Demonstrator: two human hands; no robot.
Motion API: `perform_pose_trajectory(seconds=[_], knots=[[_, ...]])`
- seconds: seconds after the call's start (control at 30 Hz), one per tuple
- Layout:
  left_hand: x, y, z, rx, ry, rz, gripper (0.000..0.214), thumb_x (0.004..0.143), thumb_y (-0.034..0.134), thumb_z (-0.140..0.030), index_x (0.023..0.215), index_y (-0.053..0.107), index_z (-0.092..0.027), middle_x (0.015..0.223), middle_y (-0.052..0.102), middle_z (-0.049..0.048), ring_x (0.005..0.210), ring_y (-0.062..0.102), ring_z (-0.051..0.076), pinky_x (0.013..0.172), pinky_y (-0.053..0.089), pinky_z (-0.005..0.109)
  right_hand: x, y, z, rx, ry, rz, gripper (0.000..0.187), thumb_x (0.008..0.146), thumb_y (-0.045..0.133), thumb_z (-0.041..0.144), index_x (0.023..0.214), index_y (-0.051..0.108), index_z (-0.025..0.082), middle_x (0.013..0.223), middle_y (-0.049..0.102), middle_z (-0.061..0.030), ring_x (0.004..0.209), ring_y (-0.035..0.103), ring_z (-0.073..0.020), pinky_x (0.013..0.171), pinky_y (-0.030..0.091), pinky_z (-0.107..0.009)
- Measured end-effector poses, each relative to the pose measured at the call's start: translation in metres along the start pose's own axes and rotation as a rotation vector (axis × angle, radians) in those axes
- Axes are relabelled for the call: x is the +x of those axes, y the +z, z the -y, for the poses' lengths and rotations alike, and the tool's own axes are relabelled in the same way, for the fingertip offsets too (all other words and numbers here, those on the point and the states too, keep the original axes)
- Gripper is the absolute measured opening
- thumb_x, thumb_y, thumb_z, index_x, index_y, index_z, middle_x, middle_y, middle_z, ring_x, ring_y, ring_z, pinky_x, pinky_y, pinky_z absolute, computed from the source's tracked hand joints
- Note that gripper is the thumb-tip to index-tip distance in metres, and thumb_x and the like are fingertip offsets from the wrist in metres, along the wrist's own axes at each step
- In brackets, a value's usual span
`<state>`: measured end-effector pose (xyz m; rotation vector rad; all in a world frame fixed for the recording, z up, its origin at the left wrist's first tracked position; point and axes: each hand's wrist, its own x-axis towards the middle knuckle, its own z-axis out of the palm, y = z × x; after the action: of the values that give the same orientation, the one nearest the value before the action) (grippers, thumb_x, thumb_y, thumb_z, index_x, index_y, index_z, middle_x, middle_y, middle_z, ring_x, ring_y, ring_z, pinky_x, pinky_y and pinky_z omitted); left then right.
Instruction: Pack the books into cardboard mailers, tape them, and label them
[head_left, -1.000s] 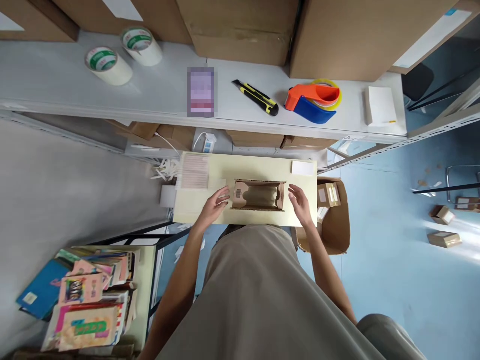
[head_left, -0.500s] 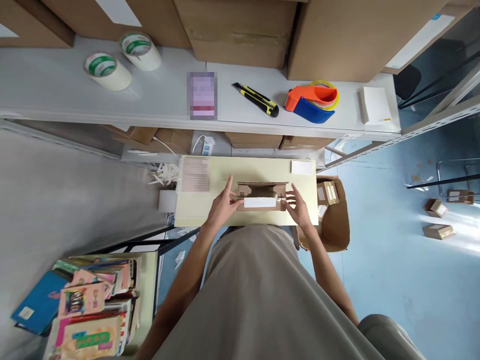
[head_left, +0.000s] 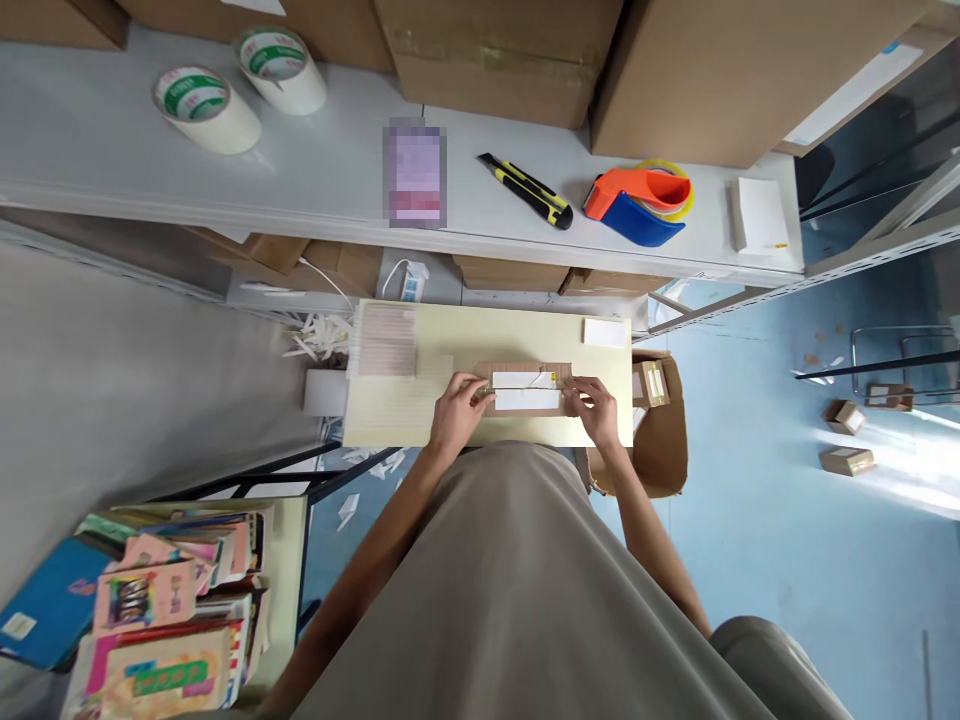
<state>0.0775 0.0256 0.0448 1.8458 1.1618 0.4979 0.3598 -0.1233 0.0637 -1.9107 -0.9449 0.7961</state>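
A small brown cardboard box (head_left: pixel 525 391) lies closed on a pale yellow table (head_left: pixel 397 405), with two white strips across its top. My left hand (head_left: pixel 457 410) grips the box's left end with curled fingers. My right hand (head_left: pixel 596 408) presses its right end, fingers bent over the edge. A stack of thin pinkish sheets (head_left: pixel 386 340) lies at the table's far left and a white label (head_left: pixel 606 332) at its far right.
A grey shelf (head_left: pixel 225 190) beyond the table carries two tape rolls (head_left: pixel 206 108), a yellow-black utility knife (head_left: pixel 529 190), an orange-blue tape dispenser (head_left: pixel 637 205) and a white pad (head_left: pixel 759 213). An open carton (head_left: pixel 660 430) with small boxes stands right of the table. Books (head_left: pixel 150 620) are piled at lower left.
The box's flaps were open a second ago; they have been folded down and the box is now closed. Both hands moved in onto its ends.
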Motion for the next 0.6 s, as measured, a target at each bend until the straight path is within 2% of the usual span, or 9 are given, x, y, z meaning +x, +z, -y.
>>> perform_pose_trajectory(seconds=[0.07,0.27,0.43,0.6], knots=[[-0.001,0.004,0.001,-0.002,0.002,-0.034,0.026,0.104,0.078,-0.046,0.12,0.085,-0.027,0.13,0.071,0.0092,0.086,0.076,0.021,0.095,0.063,0.038,0.002,0.001,0.0,0.009,0.02,-0.018,0.042,0.099,0.075,0.066,0.113,0.09,0.029,0.127,0.077,-0.0111,0.11,0.079,-0.0312,0.093,0.072,-0.051],[0.0,0.013,0.01,0.021,0.015,-0.176,0.021,0.108,0.074,-0.039,0.119,0.085,-0.025,0.129,0.075,0.0089,0.087,0.079,0.019,0.092,0.068,0.037,0.003,-0.002,-0.005,0.015,0.036,0.004,0.05,0.095,0.079,0.072,0.106,0.089,0.025,0.12,0.078,-0.0106,0.093,0.08,-0.0256,0.079,0.071,-0.043],[0.003,0.014,0.018,0.002,0.109,-0.198,0.018,0.107,0.074,-0.035,0.118,0.086,-0.026,0.118,0.08,0.0077,0.099,0.081,0.022,0.089,0.07,0.036,0.003,0.0,-0.01,0.036,0.024,-0.018,0.05,0.095,0.078,0.073,0.106,0.088,0.024,0.121,0.078,-0.0115,0.094,0.079,-0.0249,0.079,0.072,-0.041],[0.009,0.013,0.017,-0.033,0.081,-0.192,0.02,0.107,0.071,-0.035,0.116,0.087,-0.027,0.113,0.081,0.007,0.099,0.081,0.022,0.092,0.069,0.037,0.01,0.001,-0.015,0.038,0.019,-0.027,0.049,0.096,0.078,0.072,0.104,0.088,0.024,0.119,0.079,-0.0117,0.095,0.079,-0.0254,0.081,0.073,-0.042]])
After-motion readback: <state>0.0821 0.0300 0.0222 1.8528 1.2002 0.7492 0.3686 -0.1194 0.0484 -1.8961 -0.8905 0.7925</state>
